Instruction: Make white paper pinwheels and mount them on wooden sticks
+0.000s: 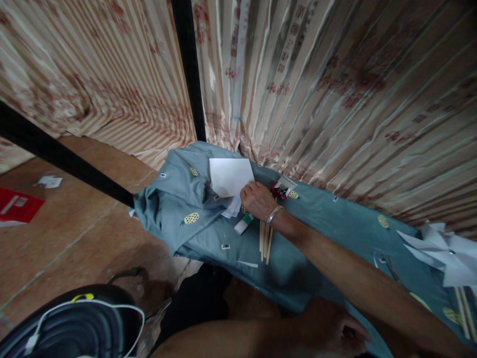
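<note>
My right hand [259, 200], a bangle on its wrist, reaches across the blue cloth to the lower right corner of a stack of white paper [231, 175]. Its fingers are curled at the paper's edge, the tips partly hidden. Just below it lie a glue stick [244, 223] with a green band and several thin wooden sticks [265, 241]. Beside its knuckles is a small red box [281, 190] with dark contents. Low in the view, my left hand [331, 323] is near my lap in shadow, fingers curled; whether anything is inside them is hidden.
White paper pinwheels [449, 251] with sticks lie at the right end of the blue cloth [316, 209]. Scissors [391, 268] lie near them, partly behind my forearm. A black stool with a white cable [93, 302] stands lower left. A red packet [20, 205] is on the floor.
</note>
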`<action>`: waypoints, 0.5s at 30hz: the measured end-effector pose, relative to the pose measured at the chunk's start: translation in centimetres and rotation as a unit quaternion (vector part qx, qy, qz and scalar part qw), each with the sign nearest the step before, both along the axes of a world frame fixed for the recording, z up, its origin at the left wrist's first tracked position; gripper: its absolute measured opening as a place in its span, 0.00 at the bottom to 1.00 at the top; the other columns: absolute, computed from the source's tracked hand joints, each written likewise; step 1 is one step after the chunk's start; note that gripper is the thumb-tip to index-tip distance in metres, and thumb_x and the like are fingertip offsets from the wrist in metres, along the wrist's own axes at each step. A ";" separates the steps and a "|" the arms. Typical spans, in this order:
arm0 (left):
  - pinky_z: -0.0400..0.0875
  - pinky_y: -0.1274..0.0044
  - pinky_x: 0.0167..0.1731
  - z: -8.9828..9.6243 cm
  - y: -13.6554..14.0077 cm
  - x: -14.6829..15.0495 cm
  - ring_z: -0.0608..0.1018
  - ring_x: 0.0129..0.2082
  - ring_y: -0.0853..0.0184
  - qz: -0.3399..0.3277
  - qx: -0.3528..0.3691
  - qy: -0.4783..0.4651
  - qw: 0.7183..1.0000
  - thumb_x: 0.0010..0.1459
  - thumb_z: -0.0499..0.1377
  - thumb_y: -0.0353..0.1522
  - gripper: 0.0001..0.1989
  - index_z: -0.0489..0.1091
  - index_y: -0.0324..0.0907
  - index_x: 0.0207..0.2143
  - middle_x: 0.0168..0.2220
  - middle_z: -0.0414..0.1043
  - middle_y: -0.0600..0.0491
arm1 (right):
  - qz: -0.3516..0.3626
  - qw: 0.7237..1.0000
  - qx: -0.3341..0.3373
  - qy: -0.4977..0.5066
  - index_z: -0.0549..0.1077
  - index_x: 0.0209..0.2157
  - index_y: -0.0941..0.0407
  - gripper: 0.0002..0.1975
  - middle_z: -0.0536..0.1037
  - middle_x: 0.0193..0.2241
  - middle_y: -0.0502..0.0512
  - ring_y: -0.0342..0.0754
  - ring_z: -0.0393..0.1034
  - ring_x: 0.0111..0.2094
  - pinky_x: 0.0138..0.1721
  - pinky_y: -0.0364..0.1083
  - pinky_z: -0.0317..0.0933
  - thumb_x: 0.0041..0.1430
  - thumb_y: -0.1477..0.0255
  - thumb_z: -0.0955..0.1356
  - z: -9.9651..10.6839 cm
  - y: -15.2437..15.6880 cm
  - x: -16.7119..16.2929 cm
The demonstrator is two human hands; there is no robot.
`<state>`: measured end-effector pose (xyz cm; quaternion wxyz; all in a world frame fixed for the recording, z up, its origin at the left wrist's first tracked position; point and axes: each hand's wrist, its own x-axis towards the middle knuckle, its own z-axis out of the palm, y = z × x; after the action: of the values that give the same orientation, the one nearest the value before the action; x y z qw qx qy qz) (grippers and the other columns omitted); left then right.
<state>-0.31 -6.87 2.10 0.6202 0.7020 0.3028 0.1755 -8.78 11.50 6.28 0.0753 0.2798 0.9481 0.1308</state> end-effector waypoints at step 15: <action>0.74 0.79 0.41 -0.1 -0.2 0.2 0.83 0.42 0.62 0.020 -0.020 -0.007 1.000 0.58 0.61 0.28 0.16 0.77 0.36 0.49 0.45 0.81 0.44 | 0.047 0.999 0.000 -0.007 0.76 0.36 0.65 0.12 0.79 0.33 0.68 0.56 0.67 0.40 0.38 0.50 0.56 0.62 0.84 0.61 0.5 0.6 0.6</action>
<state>-0.10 -7.11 2.05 0.6329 0.6818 0.3158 0.1867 -8.16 12.13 6.74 0.0757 0.2341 0.9597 0.1361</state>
